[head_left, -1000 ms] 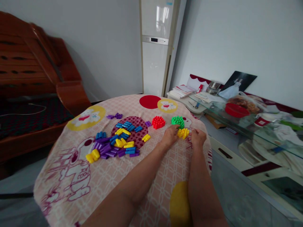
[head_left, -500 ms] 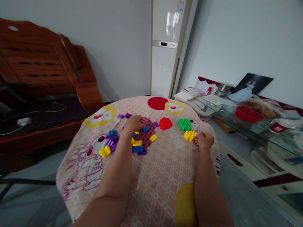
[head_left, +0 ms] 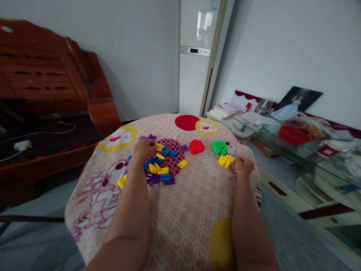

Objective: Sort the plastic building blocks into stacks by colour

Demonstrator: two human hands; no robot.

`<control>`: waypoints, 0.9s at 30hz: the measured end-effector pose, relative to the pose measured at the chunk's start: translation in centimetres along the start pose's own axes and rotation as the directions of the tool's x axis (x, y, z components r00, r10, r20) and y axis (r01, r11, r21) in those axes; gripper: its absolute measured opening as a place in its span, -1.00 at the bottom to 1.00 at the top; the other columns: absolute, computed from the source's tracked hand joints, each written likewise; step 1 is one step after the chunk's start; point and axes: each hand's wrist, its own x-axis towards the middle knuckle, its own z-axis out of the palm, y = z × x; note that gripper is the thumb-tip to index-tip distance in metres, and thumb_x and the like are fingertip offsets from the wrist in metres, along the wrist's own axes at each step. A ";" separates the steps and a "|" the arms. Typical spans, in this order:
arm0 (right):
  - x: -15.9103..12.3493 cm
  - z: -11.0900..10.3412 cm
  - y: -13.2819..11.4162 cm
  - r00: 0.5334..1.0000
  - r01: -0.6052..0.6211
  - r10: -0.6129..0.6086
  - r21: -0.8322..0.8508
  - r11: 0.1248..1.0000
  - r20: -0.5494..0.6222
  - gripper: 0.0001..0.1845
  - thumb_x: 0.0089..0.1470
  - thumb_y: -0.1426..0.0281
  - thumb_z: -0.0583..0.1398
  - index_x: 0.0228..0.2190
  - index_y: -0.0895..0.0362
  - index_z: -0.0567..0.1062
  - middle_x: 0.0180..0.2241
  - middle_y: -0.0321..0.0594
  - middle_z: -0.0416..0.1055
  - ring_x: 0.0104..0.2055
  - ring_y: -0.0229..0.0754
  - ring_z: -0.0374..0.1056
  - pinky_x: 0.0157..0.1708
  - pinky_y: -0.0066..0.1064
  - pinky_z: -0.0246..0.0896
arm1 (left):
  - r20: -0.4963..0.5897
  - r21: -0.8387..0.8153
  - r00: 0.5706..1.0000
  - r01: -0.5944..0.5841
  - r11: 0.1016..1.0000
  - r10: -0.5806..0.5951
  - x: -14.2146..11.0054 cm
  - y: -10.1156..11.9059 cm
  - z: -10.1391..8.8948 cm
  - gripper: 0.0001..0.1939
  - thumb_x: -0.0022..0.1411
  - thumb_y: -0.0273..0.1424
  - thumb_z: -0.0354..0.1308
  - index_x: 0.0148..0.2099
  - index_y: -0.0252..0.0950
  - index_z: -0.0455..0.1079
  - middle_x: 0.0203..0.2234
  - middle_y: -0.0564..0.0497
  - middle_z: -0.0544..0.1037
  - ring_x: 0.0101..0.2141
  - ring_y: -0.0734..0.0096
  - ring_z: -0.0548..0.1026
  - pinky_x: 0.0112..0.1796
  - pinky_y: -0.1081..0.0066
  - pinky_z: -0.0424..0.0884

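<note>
My left hand (head_left: 143, 148) rests at the far left of a loose pile of blue, yellow and purple plastic pegs (head_left: 158, 167), fingers curled round a yellow peg (head_left: 159, 146) at its fingertips. My right hand (head_left: 243, 166) lies on the cloth in a loose fist, just right of a yellow peg cluster (head_left: 225, 160). A green peg cluster (head_left: 219, 147) and a red peg cluster (head_left: 196, 146) stand behind and to the left of it. All lie on a round table under a pink cartoon cloth (head_left: 180, 210).
A wooden bench (head_left: 47, 94) stands to the left, a tall white air-conditioning unit (head_left: 197, 56) behind the table. To the right a low glass-topped cabinet (head_left: 296, 150) holds papers, a red bowl (head_left: 295, 135) and a photograph.
My left hand left the yellow cluster, swung left across the table to the loose pile, and now sits at the pile's far left edge. My right hand stayed by the yellow cluster.
</note>
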 end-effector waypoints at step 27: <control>-0.1 -0.1 -0.7 1.000 0.006 -0.006 0.027 1.000 -0.009 -0.61 0.00 0.28 0.09 -0.37 0.20 0.66 -0.54 -0.11 0.54 -0.38 -0.08 0.47 -0.38 -0.40 0.30 | 0.021 -0.365 0.808 -0.543 0.757 0.589 -7.1 20.2 14.4 -0.60 0.07 -0.47 0.26 -0.03 -0.28 0.28 -0.18 -0.10 0.54 -0.18 0.25 0.52 -0.16 0.33 0.44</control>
